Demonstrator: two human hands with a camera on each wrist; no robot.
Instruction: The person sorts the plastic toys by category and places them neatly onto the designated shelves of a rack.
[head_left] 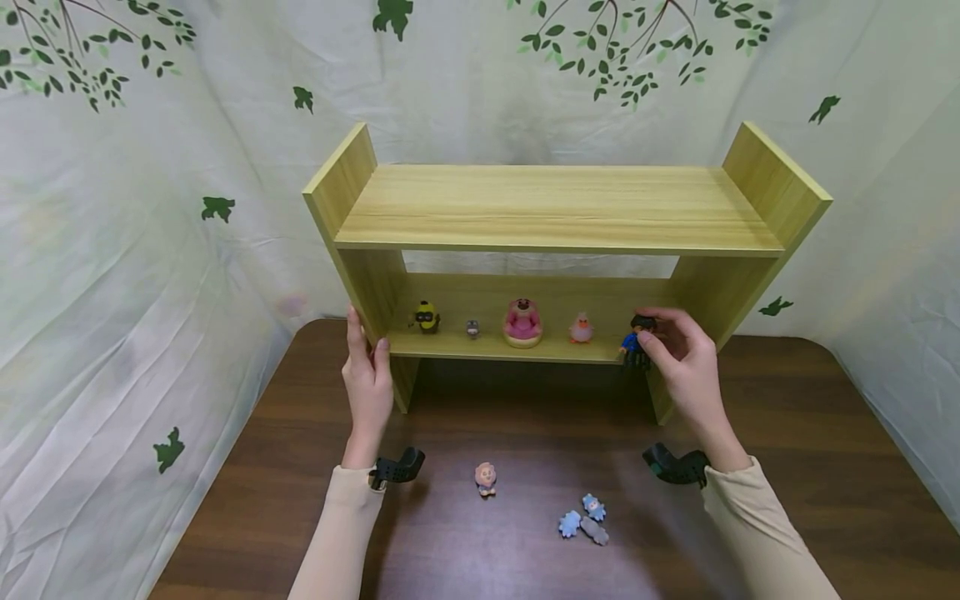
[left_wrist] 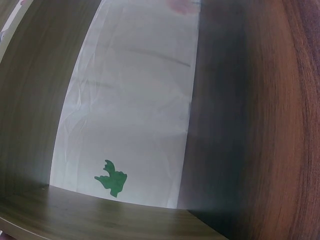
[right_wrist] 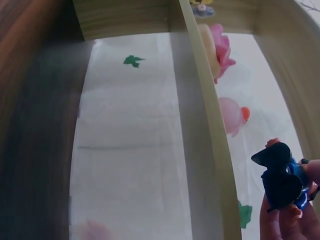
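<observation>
My right hand [head_left: 692, 367] pinches a small toy figure [head_left: 628, 342] in blue and dark clothes at the right end of the middle board's front edge. In the right wrist view, fingertips [right_wrist: 285, 225] and thumb grip this figure [right_wrist: 281, 177]. My left hand [head_left: 367, 396] holds the left side panel of the wooden shelf [head_left: 562, 208], thumb at the front edge, fingers along the outer face. On the middle board stand a yellow figure with goggles [head_left: 426, 317], a tiny grey figure [head_left: 472, 329], a pink bear [head_left: 522, 322] and a pink duck [head_left: 581, 328]. The left wrist view does not show the left hand.
On the brown table [head_left: 270, 500] in front of the shelf lie a peach-coloured figure [head_left: 486, 478], two light-blue pieces [head_left: 570, 524] and a grey piece [head_left: 596, 531]. A white curtain [head_left: 135, 317] with green leaf prints hangs behind and beside the table.
</observation>
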